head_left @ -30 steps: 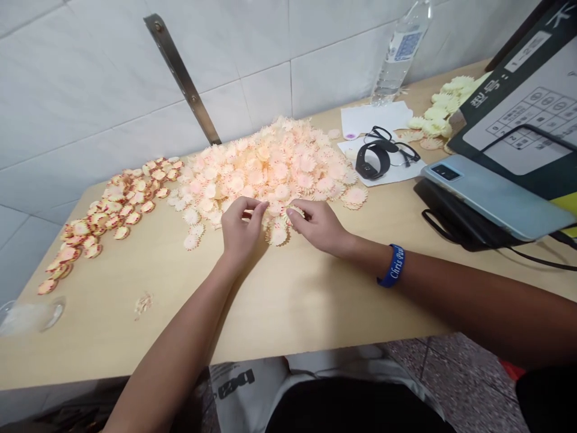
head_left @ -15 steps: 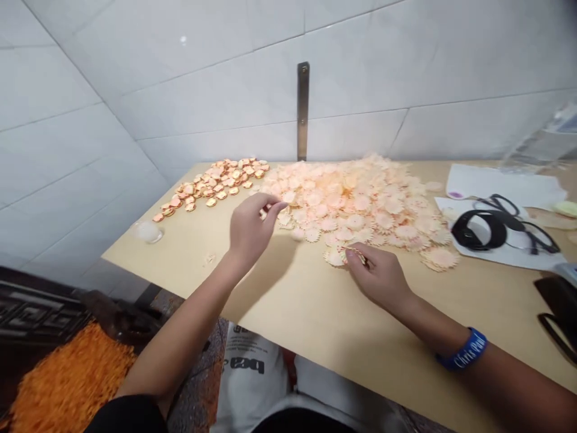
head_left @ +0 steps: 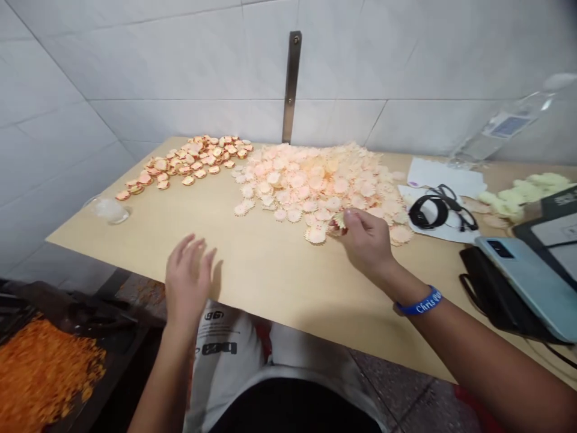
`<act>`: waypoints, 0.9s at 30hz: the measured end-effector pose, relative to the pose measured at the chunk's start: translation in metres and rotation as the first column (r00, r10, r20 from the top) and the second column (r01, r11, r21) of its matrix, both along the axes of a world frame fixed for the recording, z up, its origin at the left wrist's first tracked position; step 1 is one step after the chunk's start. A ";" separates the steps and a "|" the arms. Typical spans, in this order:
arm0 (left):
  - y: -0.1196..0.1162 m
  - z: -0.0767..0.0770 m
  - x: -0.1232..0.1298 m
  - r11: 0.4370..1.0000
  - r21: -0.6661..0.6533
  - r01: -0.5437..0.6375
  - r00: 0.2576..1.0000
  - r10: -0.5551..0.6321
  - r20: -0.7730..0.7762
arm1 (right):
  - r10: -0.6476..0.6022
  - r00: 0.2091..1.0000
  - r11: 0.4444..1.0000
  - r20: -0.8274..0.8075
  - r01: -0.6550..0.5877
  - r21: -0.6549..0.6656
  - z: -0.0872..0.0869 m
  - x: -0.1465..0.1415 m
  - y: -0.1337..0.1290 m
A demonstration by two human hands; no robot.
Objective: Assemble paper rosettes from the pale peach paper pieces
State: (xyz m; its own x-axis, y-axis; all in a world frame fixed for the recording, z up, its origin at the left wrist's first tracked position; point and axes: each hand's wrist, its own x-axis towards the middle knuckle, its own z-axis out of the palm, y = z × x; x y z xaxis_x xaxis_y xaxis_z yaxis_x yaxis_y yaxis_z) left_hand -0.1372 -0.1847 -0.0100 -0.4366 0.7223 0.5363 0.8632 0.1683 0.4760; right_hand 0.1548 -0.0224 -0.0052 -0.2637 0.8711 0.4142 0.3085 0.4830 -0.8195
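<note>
Nearest first. Lap: white printed bag or apron below the counter edge, with a dark tray of orange shreds low on the left.

Left grip: released, fingers spread, nothing held, over the front of the counter. Right grip: clenched, pinching one small scalloped piece between fingertips at the front edge of the pale peach pile. Blue wristband on that wrist.

Risks: the piece is thin and light, so a weak pinch could drop it back into the pile. The right wrist sits close to loose pieces; a careless sweep could scatter them toward the black watch band and glasses. Only a narrow gap separates the pale pile from the orange-red scalloped pieces, so a spread could mix the two. The pale blue phone on its black pouch sits near the right edge and could get knocked.

Farther out: clear round dome left, paper sheets under the band, pale yellow pieces right, plastic water bottle at the back. Counter butts against white tile wall with a metal bracket. Tiled floor shows below right.
</note>
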 end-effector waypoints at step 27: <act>0.128 -0.007 0.072 0.588 -0.548 0.595 0.713 -0.701 0.021 | 0.078 0.934 0.996 0.348 -0.062 -0.058 -0.030 0.009 0.028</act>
State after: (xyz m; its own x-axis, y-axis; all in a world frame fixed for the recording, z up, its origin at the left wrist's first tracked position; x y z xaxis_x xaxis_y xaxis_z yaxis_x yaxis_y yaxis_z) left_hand -0.0655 -0.0570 -0.0169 0.3176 0.9472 0.0432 0.8924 -0.3140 0.3240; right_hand 0.1643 0.0057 -0.0351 -0.4458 0.8608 0.2456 0.5463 0.4790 -0.6871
